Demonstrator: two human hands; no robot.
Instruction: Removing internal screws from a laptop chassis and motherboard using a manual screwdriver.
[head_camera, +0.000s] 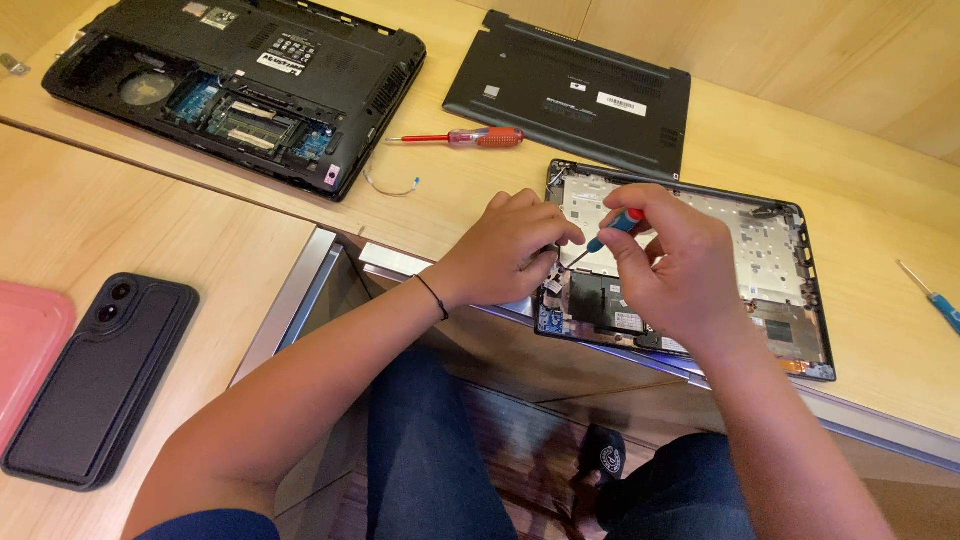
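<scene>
An opened laptop base (770, 240) lies on the wooden table with its inner parts bare. My right hand (670, 265) grips a small blue-and-red screwdriver (612, 230), tip pointing down-left into the laptop's near left area. My left hand (510, 250) rests on the laptop's left edge, fingers curled at a small part right by the screwdriver tip. What the left fingers pinch is hidden. A thin black band sits on my left wrist.
A removed black bottom cover (570, 95) lies behind. A second opened black laptop (240, 85) sits at far left, a red-handled screwdriver (470, 137) beside it. A blue screwdriver (935, 300) lies right. A black phone (100, 375) and pink object (25, 350) lie near left.
</scene>
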